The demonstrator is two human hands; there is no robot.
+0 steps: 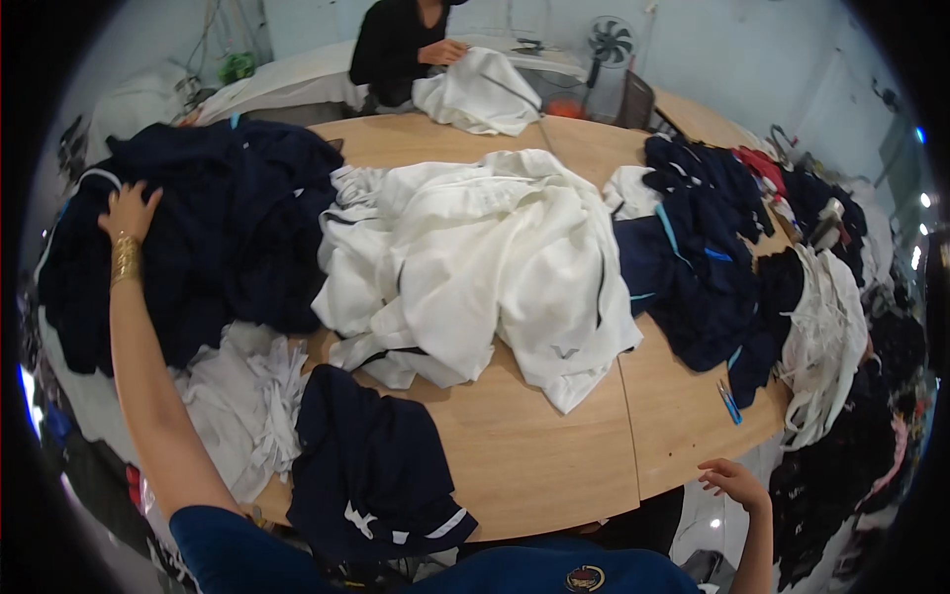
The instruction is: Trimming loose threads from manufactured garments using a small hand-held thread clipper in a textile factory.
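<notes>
Garment heap (485,257) on the table (544,465), between left pile (237,228) and right pile (693,287).

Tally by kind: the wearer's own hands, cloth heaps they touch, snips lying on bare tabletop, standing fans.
Hands: 2 (left hand spread on cloth; right hand by the table's near edge)
Touched heaps: 1 (navy heap)
Snips: 1 (blue snips)
Fans: 1 (black fan)
Total: 5

wooden table (539,450): white pile (465,267) at centre, navy pile (228,223) at left, navy garment (366,455) at the near edge, navy clothes (698,297) and blue snips (731,407) at right.
</notes>
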